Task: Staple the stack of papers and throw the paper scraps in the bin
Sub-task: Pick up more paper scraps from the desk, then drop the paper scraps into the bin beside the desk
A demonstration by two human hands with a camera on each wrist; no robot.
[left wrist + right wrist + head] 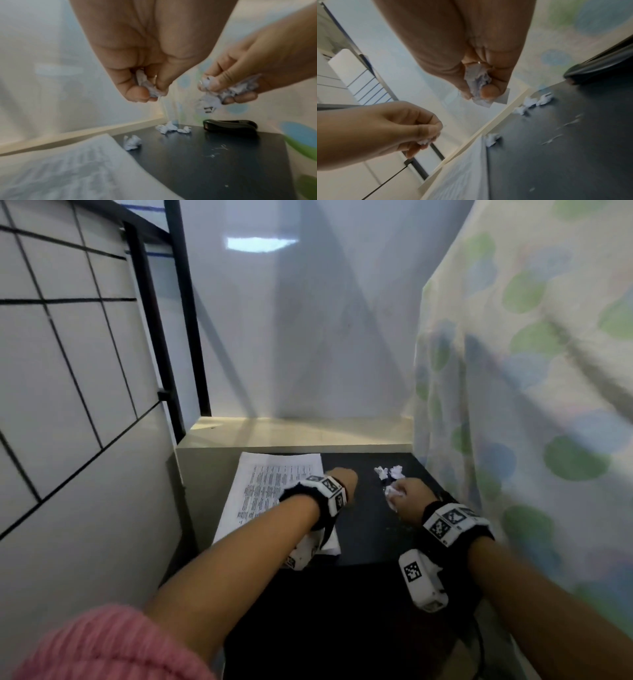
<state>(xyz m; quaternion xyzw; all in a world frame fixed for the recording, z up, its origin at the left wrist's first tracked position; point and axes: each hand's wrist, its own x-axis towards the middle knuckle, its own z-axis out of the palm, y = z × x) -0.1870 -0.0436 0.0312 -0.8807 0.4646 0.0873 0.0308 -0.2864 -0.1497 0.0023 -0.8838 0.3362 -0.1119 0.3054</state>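
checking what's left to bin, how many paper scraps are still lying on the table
3: one scrap beside the stack of papers, two scraps together by the back edge. Others are in both hands.

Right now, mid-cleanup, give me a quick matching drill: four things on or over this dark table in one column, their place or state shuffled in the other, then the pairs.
Things
1. left hand
2. stapler
3. stack of papers
4. loose scraps

Places or states
A. lying closed by the dotted curtain
B. flat on the left side of the table
C. raised above the table, pinching a crumpled scrap
D. scattered at the table's far edge

Pairs: 1-C, 2-A, 3-B, 4-D. The right hand also grips crumpled paper.
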